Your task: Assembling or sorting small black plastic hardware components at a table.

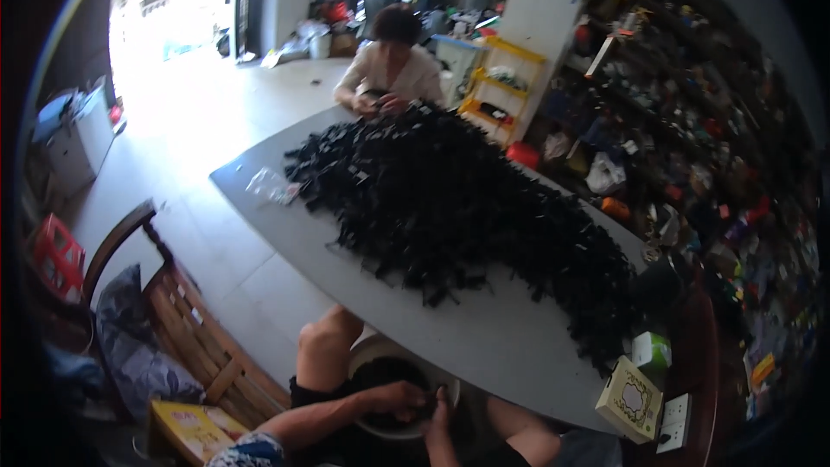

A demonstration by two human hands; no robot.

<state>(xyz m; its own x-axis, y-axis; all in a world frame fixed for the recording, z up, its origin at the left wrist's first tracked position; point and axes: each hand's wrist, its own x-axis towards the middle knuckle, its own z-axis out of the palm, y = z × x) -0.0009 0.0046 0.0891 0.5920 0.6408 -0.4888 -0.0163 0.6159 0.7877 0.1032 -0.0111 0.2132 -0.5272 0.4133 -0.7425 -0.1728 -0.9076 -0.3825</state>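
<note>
A pale basin point(393, 432) sits between my knees under the near table edge, with a dark mass of small pieces inside. Over it my left hand point(402, 399) is closed, fingers pinched toward my right hand point(441, 413), which is closed too. The two hands meet at the basin's right side; whatever lies between their fingertips is too small and dark to make out. On the grey table point(380, 311) spreads a large heap of small black strip-like pieces point(450, 199).
A co-worker point(393, 69) sits at the far end, hands together by the heap. A plastic bag point(272, 186) lies left of it. At right stand a patterned box point(629, 399), a tissue pack point(650, 349) and a power strip point(674, 424). A wooden chair point(194, 329) is on my left.
</note>
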